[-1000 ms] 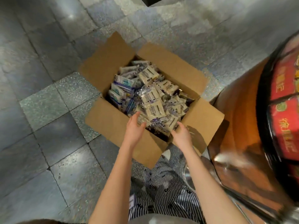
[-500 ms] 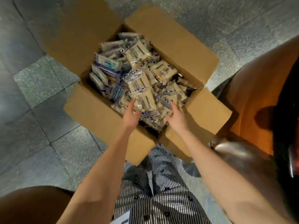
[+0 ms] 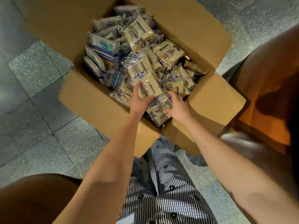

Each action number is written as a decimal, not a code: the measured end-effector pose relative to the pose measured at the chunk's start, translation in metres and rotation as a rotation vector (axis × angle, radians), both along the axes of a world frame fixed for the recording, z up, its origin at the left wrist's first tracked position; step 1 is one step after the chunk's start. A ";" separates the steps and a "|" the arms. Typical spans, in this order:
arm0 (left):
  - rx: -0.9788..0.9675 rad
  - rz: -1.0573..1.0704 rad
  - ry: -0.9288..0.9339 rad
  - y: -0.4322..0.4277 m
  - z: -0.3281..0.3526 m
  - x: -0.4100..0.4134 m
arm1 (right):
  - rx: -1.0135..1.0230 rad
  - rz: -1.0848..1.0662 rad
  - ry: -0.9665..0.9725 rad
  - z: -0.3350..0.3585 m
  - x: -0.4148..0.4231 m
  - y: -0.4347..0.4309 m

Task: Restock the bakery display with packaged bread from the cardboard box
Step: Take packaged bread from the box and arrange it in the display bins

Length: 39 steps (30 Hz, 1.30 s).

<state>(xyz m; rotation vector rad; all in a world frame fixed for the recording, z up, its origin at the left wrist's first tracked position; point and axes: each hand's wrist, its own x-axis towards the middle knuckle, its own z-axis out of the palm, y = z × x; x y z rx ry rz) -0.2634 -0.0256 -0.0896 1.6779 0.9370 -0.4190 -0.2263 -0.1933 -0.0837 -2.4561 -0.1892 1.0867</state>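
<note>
An open cardboard box (image 3: 90, 104) stands on the floor, its flaps spread, filled with several clear-wrapped bread packets (image 3: 166, 52); blue-and-white packs (image 3: 103, 49) stand along its left side. My left hand (image 3: 139, 101) grips one pale bread packet (image 3: 150, 88) near the box's front corner, thumb on its left edge. Just right of it, my right hand (image 3: 178, 107) holds another packet (image 3: 160, 110), fingers curled over its top. Both hands are inside the box's near edge.
Grey stone floor tiles (image 3: 37, 81) surround the box. An orange, rounded display base with a shiny metal rim (image 3: 265, 88) rises at the right, close to the box's right flap. My striped trousers (image 3: 163, 183) are below the box; a brown surface fills the lower left corner.
I have leaned closer and the box fills more of the view. Both hands went from reaching with open fingers to each grasping a bread packet at the box's front.
</note>
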 end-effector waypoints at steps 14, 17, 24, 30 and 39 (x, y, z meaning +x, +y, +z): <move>-0.176 0.330 -0.204 0.026 0.040 -0.020 | 0.231 -0.599 0.014 0.061 -0.046 0.003; -0.092 0.328 -0.266 0.041 0.064 -0.050 | 0.317 -0.778 -0.066 0.084 -0.061 0.004; 0.020 0.344 -0.368 0.082 0.129 -0.145 | 0.474 -0.935 -0.206 0.145 -0.106 0.036; 0.039 0.464 -0.420 0.149 0.169 -0.236 | 0.580 -0.844 -0.329 0.198 -0.159 0.089; 0.121 0.704 -0.597 0.247 0.247 -0.348 | 0.706 -0.491 -0.297 0.268 -0.229 0.206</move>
